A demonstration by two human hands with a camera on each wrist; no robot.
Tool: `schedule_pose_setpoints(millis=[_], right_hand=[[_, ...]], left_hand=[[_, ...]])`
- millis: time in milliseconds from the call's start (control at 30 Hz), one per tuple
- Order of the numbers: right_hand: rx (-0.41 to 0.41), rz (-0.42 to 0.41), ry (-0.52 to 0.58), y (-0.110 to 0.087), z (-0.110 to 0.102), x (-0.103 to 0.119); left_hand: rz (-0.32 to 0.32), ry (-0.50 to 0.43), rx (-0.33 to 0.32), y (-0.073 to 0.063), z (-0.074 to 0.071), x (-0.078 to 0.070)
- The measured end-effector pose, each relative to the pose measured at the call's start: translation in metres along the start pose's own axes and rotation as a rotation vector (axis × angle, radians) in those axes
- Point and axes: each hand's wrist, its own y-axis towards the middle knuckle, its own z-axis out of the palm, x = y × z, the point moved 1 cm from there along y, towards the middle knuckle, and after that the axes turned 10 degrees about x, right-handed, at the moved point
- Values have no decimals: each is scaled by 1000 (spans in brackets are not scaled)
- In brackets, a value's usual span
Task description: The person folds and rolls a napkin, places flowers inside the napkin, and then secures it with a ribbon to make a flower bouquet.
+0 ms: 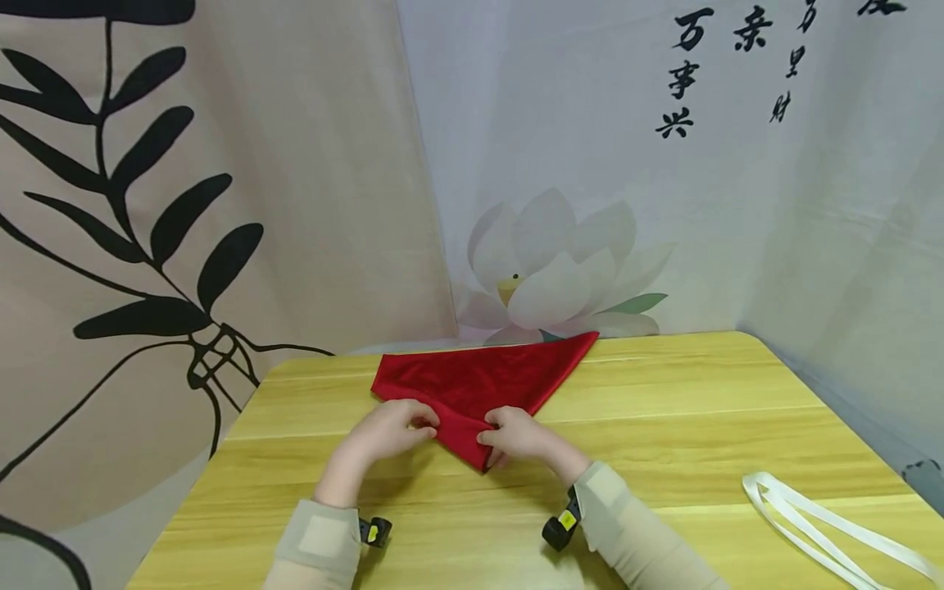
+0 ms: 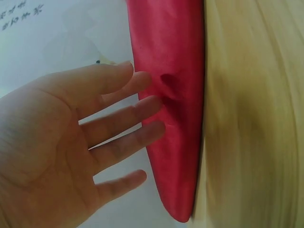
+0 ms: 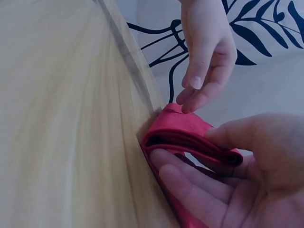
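A red cloth [image 1: 472, 381], satiny and folded into layers, lies on the wooden table with a point toward the near side. My right hand [image 1: 519, 434] pinches its near corner, thumb on top and fingers underneath; the right wrist view shows the folded layers [image 3: 190, 135] lifted into a loop between them. My left hand [image 1: 394, 430] is at the cloth's left near edge. Seen from the left wrist, its fingers [image 2: 128, 114] are spread and loosely bent, tips right at the red fabric, gripping nothing.
A white ribbon [image 1: 833, 524] lies looped at the right front of the yellow wood-grain table [image 1: 664, 410]. Behind the table hangs a pale curtain [image 1: 354, 164] printed with black leaves, a lotus and writing. A black wrist camera [image 1: 562, 524] sits on the right cuff.
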Motion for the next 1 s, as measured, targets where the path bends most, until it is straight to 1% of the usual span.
schedule_pose_setpoints(millis=[167,267,367,433,567,667,767,867,933,1000], right_hand=[[1,14,-1,-1,-5,-3],[-3,33,-10,-2,-7,-4],[-12,49,-30,-4,-9,-4],[-17,64,-52,-4,-10,-5],[-20,89,-102,-4,-12,-8],[-23,115,-130,-3,-14,-10],[-26,139,-159,-3,-16,-12],[-50,143,-197,-4,-19,-13],[-94,130,-233,-4,-21,-12],[-150,92,-291,-3,-23,-12]], left_hand=[[11,-31,35,2,5,-3],[9,-35,80,3,10,-5],[-8,-29,123,5,15,-6],[-25,-9,153,6,19,-6],[-24,30,203,8,23,-8],[-17,61,227,8,25,-11],[-31,64,241,7,25,-14],[-48,50,248,7,26,-15],[-56,45,252,7,27,-15],[-64,47,257,8,28,-14]])
